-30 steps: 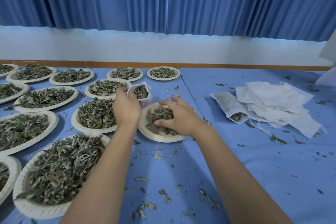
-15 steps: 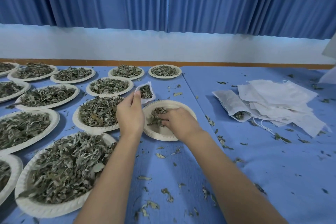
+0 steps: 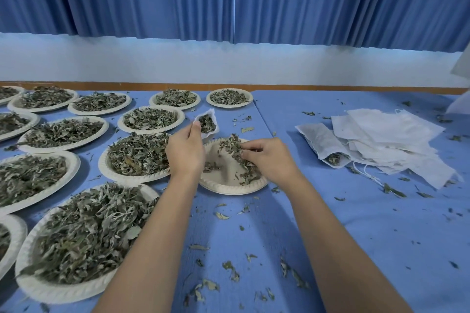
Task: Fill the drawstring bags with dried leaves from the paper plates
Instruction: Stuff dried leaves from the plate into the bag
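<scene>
- Two hands work over one nearly emptied paper plate point(image 3: 229, 189). The left hand point(image 3: 184, 152) pinches the rim of a small drawstring bag point(image 3: 207, 123), whose open mouth sits just beyond the plate with leaves already inside.
- The right hand point(image 3: 269, 160) has its fingers curled round a clump of dried leaves point(image 3: 235, 150) over the plate, near the bag but apart from it.
- Likely slip: the clump looks wider than the bag's mouth, so leaves could spill onto the table point(image 3: 330, 223), where many scraps already lie.
- A one-sided pinch may let the mouth sag shut as leaves push in.
- A loose grip would shed brittle leaves on the way across.
- The pile of bags point(image 3: 381, 140) lies well apart, on the right.
</scene>
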Available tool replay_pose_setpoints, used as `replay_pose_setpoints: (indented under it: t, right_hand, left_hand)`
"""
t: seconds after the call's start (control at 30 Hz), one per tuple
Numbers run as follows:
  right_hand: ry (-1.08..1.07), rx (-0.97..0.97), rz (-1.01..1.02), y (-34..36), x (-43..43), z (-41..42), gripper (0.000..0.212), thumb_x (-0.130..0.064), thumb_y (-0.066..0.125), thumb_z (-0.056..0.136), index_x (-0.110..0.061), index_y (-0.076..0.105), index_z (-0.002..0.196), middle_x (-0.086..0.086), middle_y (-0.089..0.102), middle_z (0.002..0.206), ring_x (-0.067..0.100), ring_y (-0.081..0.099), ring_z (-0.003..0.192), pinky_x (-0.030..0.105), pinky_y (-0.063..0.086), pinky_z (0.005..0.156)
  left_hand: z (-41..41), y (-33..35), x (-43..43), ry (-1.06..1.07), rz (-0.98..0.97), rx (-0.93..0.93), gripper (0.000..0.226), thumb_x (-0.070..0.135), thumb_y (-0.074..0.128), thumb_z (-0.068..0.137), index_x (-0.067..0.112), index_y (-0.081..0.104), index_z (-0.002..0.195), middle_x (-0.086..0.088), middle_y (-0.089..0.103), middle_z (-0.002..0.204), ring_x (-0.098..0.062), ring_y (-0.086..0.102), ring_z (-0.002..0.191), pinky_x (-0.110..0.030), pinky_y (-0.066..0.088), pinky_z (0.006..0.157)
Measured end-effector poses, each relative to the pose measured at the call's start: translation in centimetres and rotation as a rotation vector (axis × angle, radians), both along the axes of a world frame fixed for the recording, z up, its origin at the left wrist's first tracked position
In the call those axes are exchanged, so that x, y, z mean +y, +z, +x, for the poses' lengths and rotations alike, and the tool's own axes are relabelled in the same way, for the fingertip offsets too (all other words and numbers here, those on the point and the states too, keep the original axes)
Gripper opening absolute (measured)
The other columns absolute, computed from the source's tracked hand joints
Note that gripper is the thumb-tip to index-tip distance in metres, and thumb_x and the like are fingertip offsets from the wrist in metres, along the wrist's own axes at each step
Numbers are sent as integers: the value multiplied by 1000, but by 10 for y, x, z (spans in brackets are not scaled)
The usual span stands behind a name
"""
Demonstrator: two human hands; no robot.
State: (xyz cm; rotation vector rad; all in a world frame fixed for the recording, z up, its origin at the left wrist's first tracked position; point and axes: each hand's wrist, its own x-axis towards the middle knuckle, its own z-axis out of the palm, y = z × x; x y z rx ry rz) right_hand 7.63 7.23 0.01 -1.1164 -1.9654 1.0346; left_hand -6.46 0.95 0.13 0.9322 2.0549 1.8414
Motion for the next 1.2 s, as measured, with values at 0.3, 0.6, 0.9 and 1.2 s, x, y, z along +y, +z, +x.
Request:
replay_pose_setpoints:
  t: [0.3, 0.6, 0.9, 1.2]
  right_hand:
    - [313, 250, -271, 19, 3, 14, 19, 2, 65, 84, -15, 71, 88, -4, 73, 77, 4, 66, 72, 15, 54, 74]
    - [135, 36, -129, 9, 3, -3, 14, -9, 67, 86, -11, 73, 99, -9, 65, 87, -6, 58, 69, 11, 47, 69]
    - [-16, -87, 232, 9, -11, -13, 24, -14, 61, 90, -13, 71, 111, 1, 72, 107, 2, 55, 72, 16, 41, 72]
    - [-77, -308, 405, 10, -15, -16, 26, -11, 53, 93, -17, 71, 111, 3, 71, 108, 23, 62, 98, 29, 44, 85]
  left_hand:
    - [7, 1, 3, -48, -152, 362, 32, 25, 47, 100, 6, 69, 86, 1, 42, 51, -10, 37, 46, -28, 34, 56]
    - [11, -9, 1, 50, -116, 472, 30, 29, 51, 97, 10, 72, 106, 1, 38, 101, -15, 36, 104, -14, 23, 82]
    - [18, -6, -2, -81, 22, 218, 7, 20, 64, 90, 19, 68, 84, 18, 60, 70, 4, 56, 64, -5, 39, 57]
    - [21, -8, -4, -355, 51, -211, 16, 10, 57, 92, 18, 58, 78, 3, 55, 68, -3, 51, 52, -10, 40, 48]
